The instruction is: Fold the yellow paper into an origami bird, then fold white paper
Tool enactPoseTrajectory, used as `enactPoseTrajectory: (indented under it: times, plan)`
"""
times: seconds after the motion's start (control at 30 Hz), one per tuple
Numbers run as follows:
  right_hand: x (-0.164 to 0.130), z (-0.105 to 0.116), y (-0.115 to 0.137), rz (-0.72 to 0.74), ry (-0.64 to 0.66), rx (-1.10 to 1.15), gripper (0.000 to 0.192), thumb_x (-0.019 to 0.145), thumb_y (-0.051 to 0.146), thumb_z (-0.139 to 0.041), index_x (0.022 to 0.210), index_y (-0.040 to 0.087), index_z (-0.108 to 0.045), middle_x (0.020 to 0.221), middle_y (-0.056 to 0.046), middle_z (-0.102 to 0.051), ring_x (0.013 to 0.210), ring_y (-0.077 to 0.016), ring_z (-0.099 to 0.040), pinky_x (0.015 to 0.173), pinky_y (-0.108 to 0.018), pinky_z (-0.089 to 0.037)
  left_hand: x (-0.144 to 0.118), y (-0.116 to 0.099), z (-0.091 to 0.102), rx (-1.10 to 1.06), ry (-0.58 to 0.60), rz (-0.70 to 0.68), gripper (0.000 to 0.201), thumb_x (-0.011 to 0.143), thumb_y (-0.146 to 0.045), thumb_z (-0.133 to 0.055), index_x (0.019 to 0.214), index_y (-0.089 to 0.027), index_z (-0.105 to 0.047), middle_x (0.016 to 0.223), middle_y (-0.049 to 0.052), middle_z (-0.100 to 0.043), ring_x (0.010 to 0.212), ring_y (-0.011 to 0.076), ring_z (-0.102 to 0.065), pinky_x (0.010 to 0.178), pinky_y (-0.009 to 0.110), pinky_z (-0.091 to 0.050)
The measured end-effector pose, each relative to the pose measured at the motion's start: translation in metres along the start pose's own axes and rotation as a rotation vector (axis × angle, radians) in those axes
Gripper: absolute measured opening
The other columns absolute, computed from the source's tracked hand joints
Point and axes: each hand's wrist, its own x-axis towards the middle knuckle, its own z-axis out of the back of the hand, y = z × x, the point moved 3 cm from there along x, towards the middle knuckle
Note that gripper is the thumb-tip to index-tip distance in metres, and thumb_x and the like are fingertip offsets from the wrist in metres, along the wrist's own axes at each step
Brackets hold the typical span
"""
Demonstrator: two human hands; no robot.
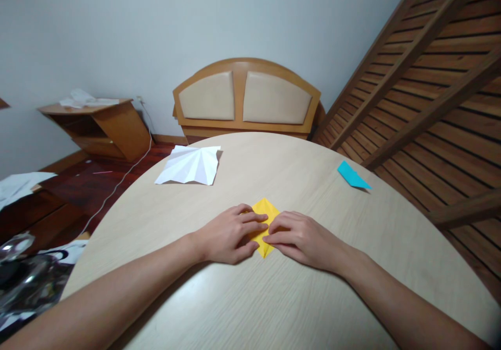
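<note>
A square of yellow origami paper [264, 252] lies on the table with one corner toward me, and creases show on it. My left hand [230, 235] rests palm down over its left side, fingers apart and pressing on the paper. At the right side my right hand [303, 238] has its fingers curled, with thumb and forefinger drawn together at the paper. Both hands cover the side corners.
On the round wooden table [203, 308], a creased white sheet [190, 165] lies at the far left and a folded turquoise paper [352, 175] at the right. Beyond the far edge stands a headboard [245, 97]. Slatted wood [430, 89] rises on the right.
</note>
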Motion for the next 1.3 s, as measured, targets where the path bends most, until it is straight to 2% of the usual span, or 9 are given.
enactPoseTrajectory:
  times: [0.2, 0.37, 0.6, 0.87, 1.0, 1.1, 1.3]
  plan:
    - [-0.001, 0.004, 0.004, 0.035, 0.095, -0.021, 0.025, 0.096, 0.019, -0.058, 0.113, 0.027, -0.074, 0.111, -0.007, -0.071, 0.107, -0.0233, -0.064, 0.096, -0.040, -0.049, 0.001, -0.001, 0.001, 0.028, 0.015, 0.000, 0.038, 0.090, -0.028, -0.057, 0.126, -0.017, -0.064, 0.139, 0.011, -0.061, 0.122, 0.0293, -0.056, 0.108, 0.044, -0.043]
    - [0.001, 0.007, 0.012, 0.095, 0.125, -0.033, 0.025, 0.096, 0.018, -0.057, 0.111, 0.027, -0.075, 0.109, -0.006, -0.071, 0.102, -0.0218, -0.064, 0.090, -0.038, -0.049, 0.000, -0.002, 0.001, 0.027, 0.017, -0.001, 0.038, 0.091, -0.027, -0.057, 0.126, -0.017, -0.064, 0.140, 0.012, -0.061, 0.123, 0.0285, -0.057, 0.110, 0.045, -0.041]
    - [0.001, 0.006, 0.013, 0.122, 0.178, -0.016, 0.022, 0.097, 0.020, -0.056, 0.108, 0.025, -0.074, 0.110, -0.006, -0.070, 0.104, -0.0213, -0.063, 0.093, -0.038, -0.047, 0.000, -0.001, 0.000, 0.039, 0.010, -0.020, 0.038, 0.091, -0.027, -0.056, 0.126, -0.017, -0.064, 0.139, 0.012, -0.062, 0.123, 0.0280, -0.059, 0.111, 0.045, -0.041]
    - [0.003, 0.009, 0.019, 0.099, 0.212, 0.044, 0.022, 0.095, 0.015, -0.057, 0.102, 0.025, -0.075, 0.108, -0.004, -0.071, 0.105, -0.0207, -0.063, 0.096, -0.037, -0.046, 0.000, -0.001, -0.001, 0.053, 0.016, -0.014, 0.038, 0.091, -0.028, -0.056, 0.126, -0.016, -0.065, 0.140, 0.012, -0.061, 0.124, 0.0276, -0.058, 0.111, 0.044, -0.041]
    - [0.003, 0.014, 0.017, 0.038, 0.222, 0.128, 0.027, 0.096, 0.011, -0.053, 0.109, 0.023, -0.074, 0.110, -0.003, -0.073, 0.106, -0.0179, -0.064, 0.097, -0.032, -0.046, 0.000, -0.001, -0.001, 0.050, 0.016, -0.023, 0.039, 0.093, -0.028, -0.056, 0.129, -0.016, -0.064, 0.140, 0.013, -0.061, 0.126, 0.0273, -0.057, 0.112, 0.044, -0.040]
    - [0.001, 0.017, 0.015, -0.013, 0.200, 0.073, 0.025, 0.098, 0.017, -0.052, 0.112, 0.023, -0.073, 0.113, -0.006, -0.072, 0.106, -0.0196, -0.064, 0.096, -0.033, -0.047, 0.000, -0.001, 0.000, 0.063, 0.018, -0.022, 0.039, 0.093, -0.029, -0.055, 0.129, -0.015, -0.064, 0.140, 0.013, -0.061, 0.126, 0.0274, -0.057, 0.112, 0.043, -0.040]
    - [-0.001, 0.017, 0.019, -0.014, 0.240, -0.057, 0.021, 0.097, 0.021, -0.055, 0.107, 0.024, -0.073, 0.115, -0.007, -0.068, 0.106, -0.0221, -0.063, 0.093, -0.037, -0.048, -0.001, -0.004, 0.001, 0.101, 0.029, -0.017, 0.037, 0.095, -0.029, -0.053, 0.128, -0.015, -0.064, 0.141, 0.012, -0.060, 0.126, 0.0275, -0.056, 0.111, 0.043, -0.042]
